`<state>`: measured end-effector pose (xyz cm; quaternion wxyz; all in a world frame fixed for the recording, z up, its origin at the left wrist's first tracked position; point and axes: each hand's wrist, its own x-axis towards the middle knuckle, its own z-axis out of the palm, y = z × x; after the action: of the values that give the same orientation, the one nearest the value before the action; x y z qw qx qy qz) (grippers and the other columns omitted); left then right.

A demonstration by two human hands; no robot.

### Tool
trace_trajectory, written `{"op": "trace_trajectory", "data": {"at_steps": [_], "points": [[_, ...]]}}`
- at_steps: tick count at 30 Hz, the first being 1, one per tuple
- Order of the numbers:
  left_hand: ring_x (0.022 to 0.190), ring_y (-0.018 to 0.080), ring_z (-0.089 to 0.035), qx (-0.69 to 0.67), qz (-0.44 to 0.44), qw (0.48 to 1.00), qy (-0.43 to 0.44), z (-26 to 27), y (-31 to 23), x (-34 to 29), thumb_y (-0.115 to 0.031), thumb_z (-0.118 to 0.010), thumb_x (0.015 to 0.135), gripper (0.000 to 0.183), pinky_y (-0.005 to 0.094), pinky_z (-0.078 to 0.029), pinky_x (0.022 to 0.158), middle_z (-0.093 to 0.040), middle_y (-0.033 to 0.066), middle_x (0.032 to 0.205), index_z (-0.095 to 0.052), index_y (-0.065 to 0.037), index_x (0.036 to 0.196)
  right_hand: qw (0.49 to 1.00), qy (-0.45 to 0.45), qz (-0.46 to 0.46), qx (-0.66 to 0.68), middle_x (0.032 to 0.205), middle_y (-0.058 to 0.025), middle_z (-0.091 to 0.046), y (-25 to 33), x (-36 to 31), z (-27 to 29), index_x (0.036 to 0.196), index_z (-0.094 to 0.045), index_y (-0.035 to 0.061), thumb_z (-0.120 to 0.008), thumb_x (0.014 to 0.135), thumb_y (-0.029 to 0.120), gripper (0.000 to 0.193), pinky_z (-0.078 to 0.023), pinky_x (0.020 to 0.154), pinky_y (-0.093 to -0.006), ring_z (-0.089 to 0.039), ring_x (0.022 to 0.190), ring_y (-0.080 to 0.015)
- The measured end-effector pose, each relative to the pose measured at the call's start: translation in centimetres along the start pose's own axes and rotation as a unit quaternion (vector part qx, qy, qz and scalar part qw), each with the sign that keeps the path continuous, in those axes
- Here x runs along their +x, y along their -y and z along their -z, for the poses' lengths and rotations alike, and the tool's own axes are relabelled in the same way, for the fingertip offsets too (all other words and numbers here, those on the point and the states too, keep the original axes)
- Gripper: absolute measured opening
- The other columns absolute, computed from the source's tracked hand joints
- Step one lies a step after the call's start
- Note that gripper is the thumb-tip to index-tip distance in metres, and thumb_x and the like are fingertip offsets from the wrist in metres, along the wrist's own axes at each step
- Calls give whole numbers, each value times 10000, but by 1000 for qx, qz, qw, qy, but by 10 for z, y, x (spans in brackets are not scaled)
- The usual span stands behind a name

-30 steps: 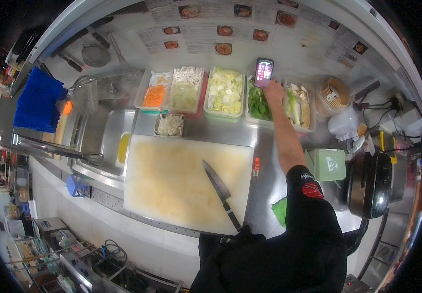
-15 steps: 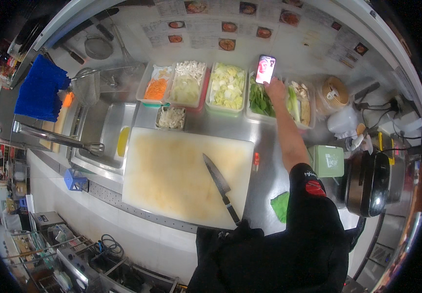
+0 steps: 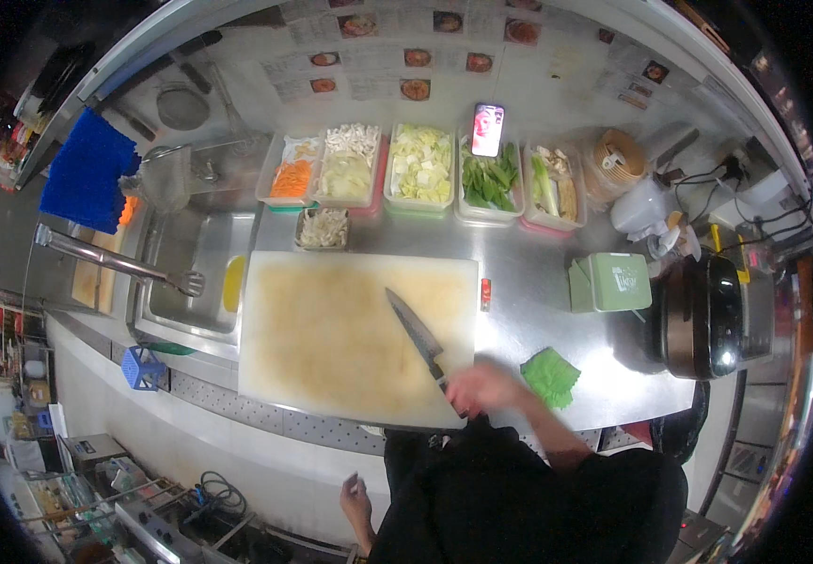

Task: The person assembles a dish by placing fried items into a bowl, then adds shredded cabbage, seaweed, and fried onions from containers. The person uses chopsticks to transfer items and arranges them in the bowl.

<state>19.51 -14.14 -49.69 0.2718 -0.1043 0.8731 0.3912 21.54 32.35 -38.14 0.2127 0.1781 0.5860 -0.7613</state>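
Observation:
A chef's knife (image 3: pixel 413 322) with a dark handle lies slantwise on the large white cutting board (image 3: pixel 331 329), its tip pointing to the far left. Over its handle end, at the board's near right corner, is my right hand (image 3: pixel 483 387). That hand is smeared by motion, so I cannot tell whether it grips the handle. Down in front of the counter hangs my left hand (image 3: pixel 356 500), fingers loosely bent and apart, with nothing visible in them. Propped against the tub of green leaves (image 3: pixel 491 179) at the back, a phone (image 3: pixel 488 130) has its screen lit.
Tubs of shredded carrot (image 3: pixel 291 179), chopped cabbage (image 3: pixel 421 164) and leeks (image 3: pixel 545 185) line the wall. At left is a sink (image 3: pixel 190 282). To the right are a green cloth (image 3: pixel 550 378), a green box (image 3: pixel 610 282) and a dark rice cooker (image 3: pixel 702 320).
My right hand has let go of the phone and come back to the knife handle. The phone stays upright at the back. My left hand has come into view below the counter.

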Motion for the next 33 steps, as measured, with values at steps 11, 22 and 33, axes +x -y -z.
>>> {"op": "trace_trajectory", "data": {"at_steps": [11,22,33], "points": [[1067,161,-645,-2,-50,882,469,-86,-117,16,-203,-604,1080,231,334,-499,977,-718,69,1133,-688,4,1138,837,21,-4,-546,1020,-211,-706,-80,-2,-112,1079,-627,-12,-730,903,269,347,-580,828,-500,-718,968,-414],[1069,171,-660,-181,-81,896,396,-67,-168,-26,-78,-777,946,210,316,-497,982,-716,86,1111,-659,-21,1111,939,14,56,-339,941,-123,-723,-81,-17,-81,1046,-652,82,-828,849,409,420,-539,754,-443,-710,884,-322],[1044,205,-685,-143,-129,897,398,-78,-164,-18,-58,-825,896,377,329,-531,959,-715,108,1101,-627,-2,1211,947,-2,70,-313,1071,-174,-750,-96,-18,-69,1182,-713,35,-640,1028,306,320,-549,861,-445,-716,985,-355]]}}
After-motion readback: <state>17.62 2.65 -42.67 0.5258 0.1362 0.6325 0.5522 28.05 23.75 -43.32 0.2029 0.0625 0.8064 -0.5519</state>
